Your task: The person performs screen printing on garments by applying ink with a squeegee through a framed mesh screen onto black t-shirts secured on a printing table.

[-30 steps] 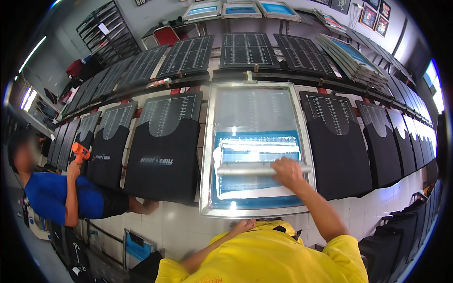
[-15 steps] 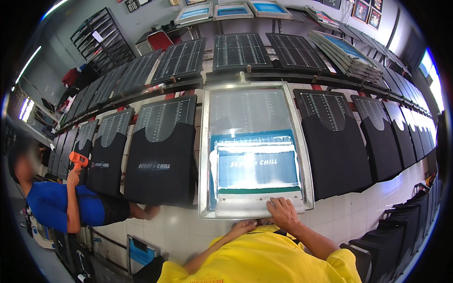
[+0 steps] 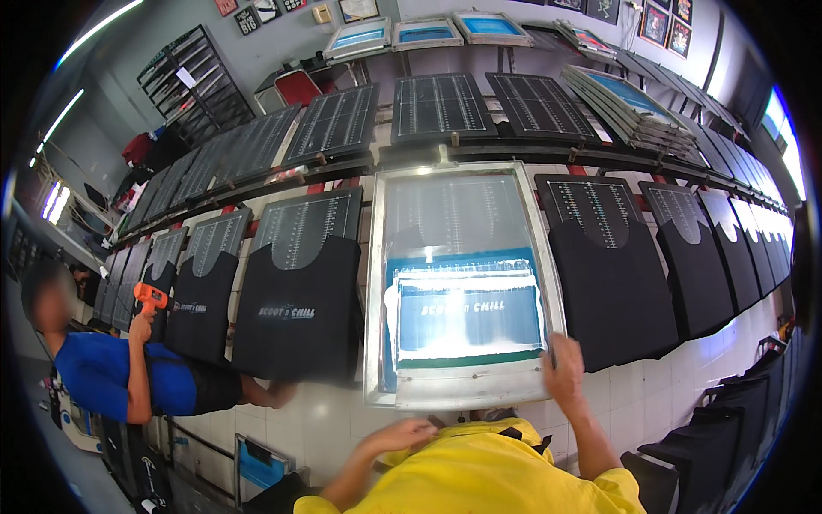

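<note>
A silkscreen frame (image 3: 546,257) of pale metal lies over a printing board in front of me. White ink is spread over its blue stencil (image 3: 411,330), which has pale lettering. A squeegee (image 3: 471,375), a silver bar with a green blade, rests along the near end of the screen. My right hand (image 3: 565,370) is closed around the frame's right rim, by the near corner. Off the near left corner, my left hand (image 3: 409,433) hangs just before my yellow shirt, fingers stretched out and slightly blurred, with nothing visible in it.
Black shirts lie on boards either side, such as a printed one (image 3: 295,321) on the left and a plain one (image 3: 610,291) on the right. At far left a person in blue (image 3: 107,373) holds an orange heat gun (image 3: 150,296). Stacked screens (image 3: 634,111) stand back right.
My right hand has left the squeegee and moved right and up to the frame's right rim. My left hand has drawn left, away from the frame's near edge. The view has shifted slightly.
</note>
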Available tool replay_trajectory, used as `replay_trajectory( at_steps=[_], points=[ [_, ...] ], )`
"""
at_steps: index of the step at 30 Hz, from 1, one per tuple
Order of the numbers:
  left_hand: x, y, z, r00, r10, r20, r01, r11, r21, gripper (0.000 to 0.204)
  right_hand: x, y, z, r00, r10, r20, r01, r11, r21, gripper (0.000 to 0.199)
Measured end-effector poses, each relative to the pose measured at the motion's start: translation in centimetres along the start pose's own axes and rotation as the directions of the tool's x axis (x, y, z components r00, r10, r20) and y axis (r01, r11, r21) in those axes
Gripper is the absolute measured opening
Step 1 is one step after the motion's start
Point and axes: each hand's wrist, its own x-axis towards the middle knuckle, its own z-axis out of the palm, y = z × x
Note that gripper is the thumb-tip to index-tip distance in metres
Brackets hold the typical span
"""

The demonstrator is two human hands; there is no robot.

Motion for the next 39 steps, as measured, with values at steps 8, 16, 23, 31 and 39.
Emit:
replay_trajectory(
  at_steps=[8,16,23,31,39],
  points=[
    [-0.4,-3.9,-8.6,0.256,0.208,-0.944,-0.083,0.978,0.193,0.030,-0.9,8.5,3.5,0.859,0.512,0.006,-0.502,0.838,0.213,0.030],
    [2.2,-6.9,-9.1,0.344,0.095,-0.934,-0.083,0.994,0.071,0.030,-0.2,8.1,4.6,0.810,0.583,-0.066,-0.533,0.778,0.333,0.026],
    [2.3,-7.7,-9.4,0.338,0.056,-0.940,-0.021,0.998,0.052,0.027,-0.5,8.8,5.3,0.807,0.582,-0.100,-0.513,0.775,0.369,0.024],
    [2.4,-7.4,-8.8,0.266,0.114,-0.957,-0.071,0.993,0.099,0.028,0.0,8.2,4.8,0.842,0.533,-0.085,-0.493,0.823,0.284,0.025],
    [-0.7,-2.4,-5.7,0.276,0.352,-0.894,0.037,0.926,0.376,0.035,-0.4,2.1,-1.4,0.984,0.091,0.151,-0.087,0.996,-0.034,0.047]
  ],
)
